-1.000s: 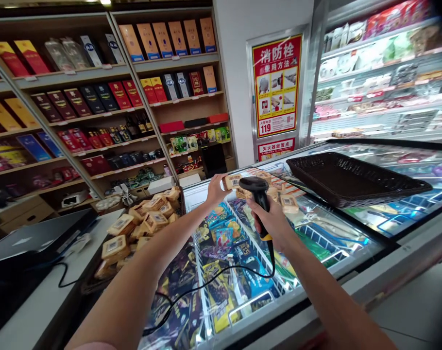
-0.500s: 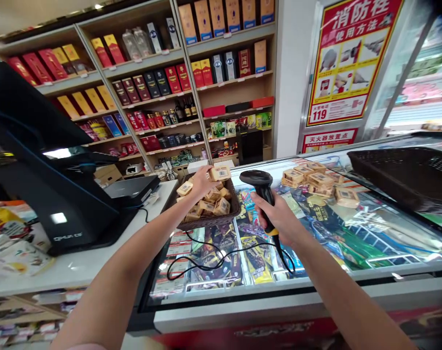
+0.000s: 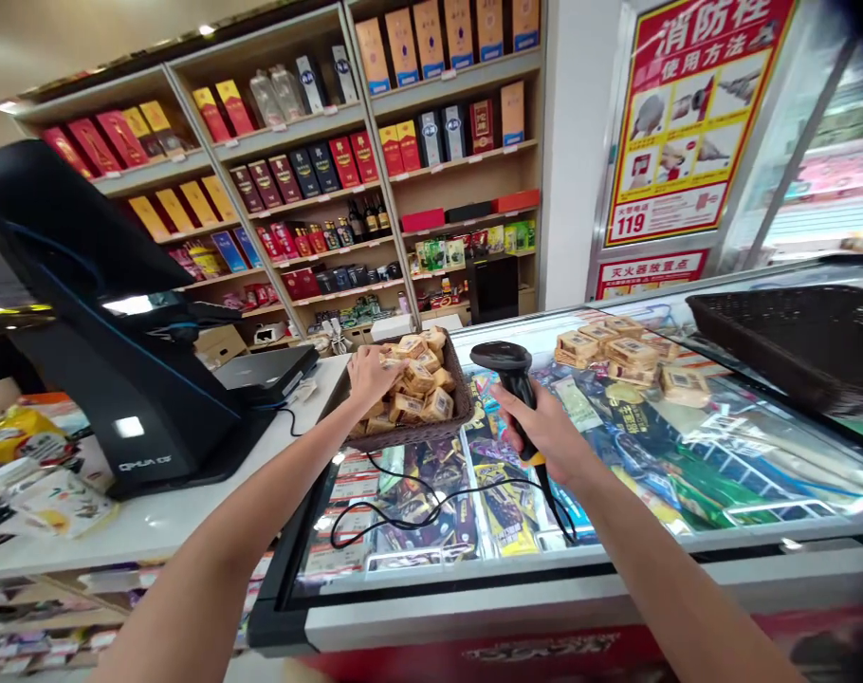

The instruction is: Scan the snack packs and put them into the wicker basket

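My left hand [image 3: 375, 374] reaches into the left side of a dark woven basket [image 3: 463, 391]. Its fingers curl down around a snack pack that is mostly hidden beneath the palm. Beside it, small tan snack packs [image 3: 418, 378] with barcode labels fill the basket in a loose heap. My right hand [image 3: 545, 427] is wrapped round the grip of a black barcode scanner [image 3: 503, 358] with yellow trim, held upright above the glass top. From the scanner's base a black cable [image 3: 431, 517] loops across the glass to the basket.
More tan packs [image 3: 631, 353] lie piled on the freezer's glass top [image 3: 765, 417], right of the scanner. Behind them stands another dark basket [image 3: 794, 346]. A black checkout terminal [image 3: 154, 408] occupies the left counter. Shelves of boxed goods [image 3: 310, 171] line the back wall.
My left hand has left the pack it held above the basket's right side and moved left and down onto the heap. My right hand keeps the scanner in nearly the same place.
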Action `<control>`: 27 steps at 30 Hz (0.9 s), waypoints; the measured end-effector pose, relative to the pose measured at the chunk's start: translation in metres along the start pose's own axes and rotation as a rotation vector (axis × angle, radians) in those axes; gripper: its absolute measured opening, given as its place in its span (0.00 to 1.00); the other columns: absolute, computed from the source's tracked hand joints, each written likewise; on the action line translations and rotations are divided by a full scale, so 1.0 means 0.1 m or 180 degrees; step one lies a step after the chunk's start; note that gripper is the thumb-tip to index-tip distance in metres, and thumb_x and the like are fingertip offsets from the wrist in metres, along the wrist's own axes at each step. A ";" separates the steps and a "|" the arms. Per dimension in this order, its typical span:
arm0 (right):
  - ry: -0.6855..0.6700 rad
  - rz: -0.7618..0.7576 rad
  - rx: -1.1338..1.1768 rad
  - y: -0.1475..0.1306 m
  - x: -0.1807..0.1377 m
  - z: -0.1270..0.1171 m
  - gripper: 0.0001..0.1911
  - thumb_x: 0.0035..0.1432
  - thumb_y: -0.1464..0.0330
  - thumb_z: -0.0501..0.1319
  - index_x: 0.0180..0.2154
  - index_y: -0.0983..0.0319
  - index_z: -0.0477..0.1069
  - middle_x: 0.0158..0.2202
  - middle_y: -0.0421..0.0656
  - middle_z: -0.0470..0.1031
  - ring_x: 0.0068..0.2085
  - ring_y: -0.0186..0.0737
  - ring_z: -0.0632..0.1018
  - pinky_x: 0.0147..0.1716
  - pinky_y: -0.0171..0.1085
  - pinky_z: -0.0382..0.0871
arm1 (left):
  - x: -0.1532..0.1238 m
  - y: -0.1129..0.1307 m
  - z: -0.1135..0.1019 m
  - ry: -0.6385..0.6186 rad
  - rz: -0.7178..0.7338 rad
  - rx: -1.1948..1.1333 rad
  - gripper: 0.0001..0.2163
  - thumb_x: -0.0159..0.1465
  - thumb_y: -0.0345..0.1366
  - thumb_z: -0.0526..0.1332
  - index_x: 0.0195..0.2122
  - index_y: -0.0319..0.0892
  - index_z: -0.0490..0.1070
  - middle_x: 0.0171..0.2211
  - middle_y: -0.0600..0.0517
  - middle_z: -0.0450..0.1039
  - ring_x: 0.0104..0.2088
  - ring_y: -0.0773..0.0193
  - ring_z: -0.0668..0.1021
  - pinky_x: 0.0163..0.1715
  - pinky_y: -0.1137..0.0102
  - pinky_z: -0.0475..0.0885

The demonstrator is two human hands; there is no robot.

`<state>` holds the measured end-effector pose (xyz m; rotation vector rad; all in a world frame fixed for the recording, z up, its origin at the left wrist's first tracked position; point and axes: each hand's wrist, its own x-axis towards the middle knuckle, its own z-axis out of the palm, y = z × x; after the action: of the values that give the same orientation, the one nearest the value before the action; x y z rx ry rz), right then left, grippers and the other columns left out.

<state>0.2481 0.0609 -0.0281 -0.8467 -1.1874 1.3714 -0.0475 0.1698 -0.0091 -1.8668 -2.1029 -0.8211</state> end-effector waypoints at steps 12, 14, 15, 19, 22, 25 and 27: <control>0.1345 -0.0190 -0.0058 -0.06 0.11 -1.37 0.27 0.49 0.46 0.70 0.36 0.56 0.62 0.20 0.29 0.65 0.14 0.27 0.64 0.12 0.30 0.56 | 0.33 2.22 1.12 -0.0647 0.1470 -0.0692 0.17 0.61 0.42 0.67 0.49 0.44 0.71 0.54 0.44 0.72 0.58 0.46 0.71 0.57 0.55 0.65; 0.1524 -0.0201 -0.0018 -0.06 0.14 -1.65 0.27 0.49 0.47 0.70 0.35 0.56 0.61 0.20 0.29 0.64 0.14 0.27 0.64 0.11 0.30 0.56 | 0.29 2.59 1.36 -0.0794 0.1585 -0.0779 0.19 0.59 0.43 0.69 0.49 0.45 0.71 0.55 0.44 0.72 0.58 0.47 0.71 0.57 0.57 0.65; 0.1594 -0.0215 0.0034 -0.06 0.15 -1.77 0.27 0.48 0.47 0.71 0.35 0.56 0.61 0.20 0.28 0.64 0.14 0.27 0.64 0.11 0.30 0.56 | 0.27 2.77 1.47 -0.0858 0.1616 -0.0813 0.20 0.58 0.43 0.69 0.49 0.45 0.71 0.55 0.45 0.72 0.58 0.48 0.71 0.57 0.58 0.66; 0.1764 -0.0330 0.0221 -0.07 0.18 -2.09 0.28 0.46 0.47 0.72 0.35 0.56 0.61 0.20 0.29 0.66 0.14 0.27 0.63 0.11 0.30 0.56 | 0.15 3.39 1.90 -0.1010 0.1497 -0.0868 0.22 0.57 0.51 0.68 0.48 0.44 0.71 0.53 0.43 0.72 0.58 0.45 0.70 0.56 0.56 0.65; 0.1777 -0.0318 0.0245 -0.04 0.21 -2.19 0.28 0.47 0.46 0.71 0.36 0.56 0.61 0.21 0.28 0.66 0.14 0.27 0.63 0.12 0.30 0.55 | 0.07 3.71 2.17 -0.1014 0.1265 -0.0891 0.28 0.52 0.56 0.70 0.47 0.43 0.71 0.57 0.39 0.67 0.62 0.36 0.65 0.59 0.50 0.61; 0.1732 -0.0269 0.0200 0.02 0.24 -2.26 0.27 0.49 0.46 0.70 0.36 0.56 0.62 0.21 0.28 0.66 0.14 0.27 0.63 0.12 0.30 0.55 | 0.04 3.85 2.34 -0.1002 0.1139 -0.0997 0.32 0.49 0.57 0.71 0.49 0.43 0.69 0.59 0.37 0.63 0.63 0.31 0.60 0.60 0.43 0.55; 0.1696 -0.0249 0.0170 0.06 0.24 -2.29 0.27 0.49 0.46 0.70 0.36 0.56 0.62 0.22 0.29 0.66 0.14 0.27 0.63 0.13 0.31 0.56 | 0.04 3.86 2.38 -0.1067 0.1228 -0.1163 0.34 0.49 0.56 0.71 0.52 0.43 0.66 0.60 0.37 0.62 0.63 0.31 0.60 0.59 0.43 0.56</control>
<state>0.4597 0.1286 -0.0870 -1.0347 -0.7574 1.0189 0.3716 0.3158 -0.1006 -2.6565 -1.7399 -0.8888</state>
